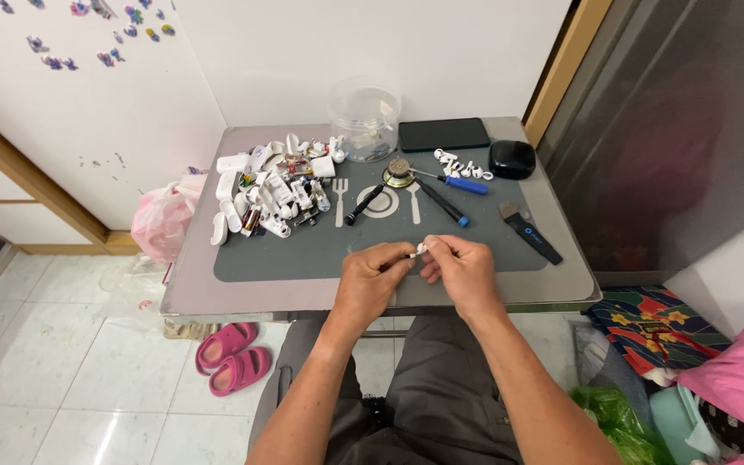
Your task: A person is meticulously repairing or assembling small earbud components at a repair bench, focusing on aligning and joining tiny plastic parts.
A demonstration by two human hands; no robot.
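a small grey square table [217, 297] carries a dark grey mat [320, 250], a heap of white earbud parts [273, 194] at its left and blue-tipped screwdrivers [449, 194] behind. my left hand [375, 277] and right hand [458, 271] meet at the near edge, fingertips pinched shut on one tiny white earbud piece [418, 251]. judging by the heap, much remains unsorted. my fingers hide most of the piece.
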